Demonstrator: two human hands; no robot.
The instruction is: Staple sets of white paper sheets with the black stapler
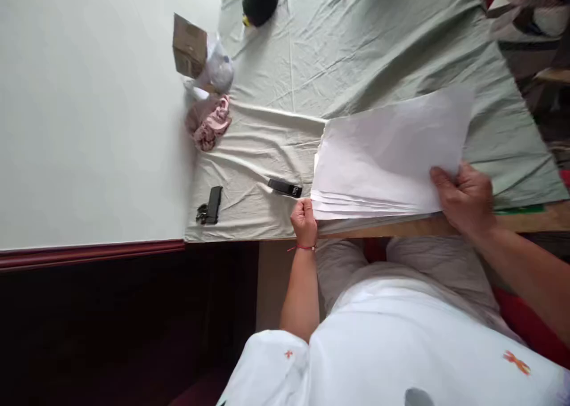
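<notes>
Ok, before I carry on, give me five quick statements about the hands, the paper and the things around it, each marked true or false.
1. The right hand holds the white sheets of paper near their right end. True.
2. The left hand is at the sheets' near left corner. True.
3. The red string bracelet is on the right wrist. False: it is on the left wrist.
4. The cardboard box stands to the right of the paper. False: it is to the left.
5. The crumpled pink cloth lies under the paper. False: it lies apart, to the left.
</notes>
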